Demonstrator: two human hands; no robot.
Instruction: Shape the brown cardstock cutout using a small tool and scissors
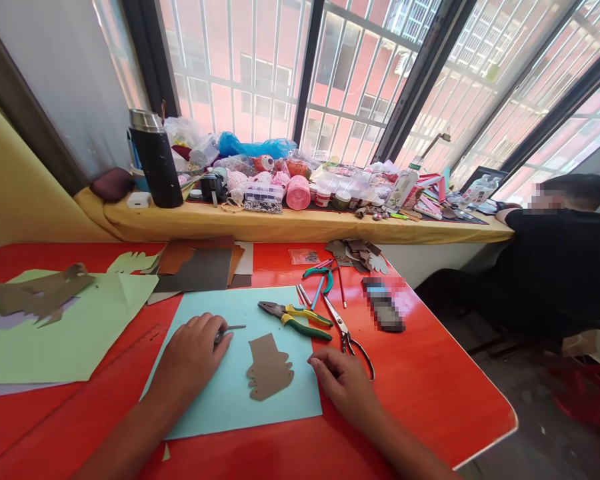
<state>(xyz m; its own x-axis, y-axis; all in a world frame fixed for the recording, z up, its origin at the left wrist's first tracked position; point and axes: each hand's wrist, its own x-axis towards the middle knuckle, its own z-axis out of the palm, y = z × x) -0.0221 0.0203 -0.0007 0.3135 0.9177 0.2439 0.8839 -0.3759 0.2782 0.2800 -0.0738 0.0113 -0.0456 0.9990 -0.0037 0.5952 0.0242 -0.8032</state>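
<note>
My left hand (194, 347) rests on the light blue sheet (195, 407), closed around a small tool with a thin metal shaft (237, 327). Most of that tool's handle is hidden by the fingers. A brown cut-out piece (271, 370) with scalloped edges and small holes lies flat on the sheet between my hands. At the sheet's right edge is my right hand (345, 383), its thumb and fingertips pinched together; whatever they hold is too small to make out. Green-and-yellow pliers (297, 319) lie just beyond the cut-out, and scissors (344, 327) sit beyond my right hand.
Teal-handled pliers (320, 275), pencils and a phone (384, 305) lie at the back right. Leather-like scraps (357, 255) are heaped behind them. Green paper (105, 313) covers the left side. A black thermos (156, 160) stands on the crowded sill. A person (570, 253) sits at right.
</note>
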